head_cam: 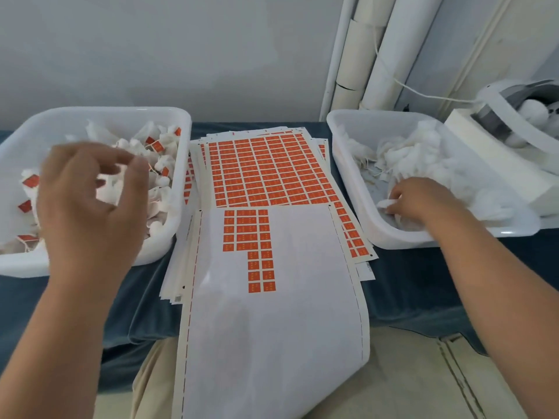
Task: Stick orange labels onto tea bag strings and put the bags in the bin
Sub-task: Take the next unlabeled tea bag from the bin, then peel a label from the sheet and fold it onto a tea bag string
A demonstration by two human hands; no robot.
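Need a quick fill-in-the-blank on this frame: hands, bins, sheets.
1. The right hand pinches a white bag in the supply bin, on the person's ___.
2. The output bin holding orange-labelled bags sits on the ___.
3. The label sheets lie ___ the two bins.
4. The left hand holds ___.
Missing: right, left, between, nothing.

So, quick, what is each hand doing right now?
Left hand: open, fingers loosely curled, holding nothing.
Right hand: grips a small white tea bag.
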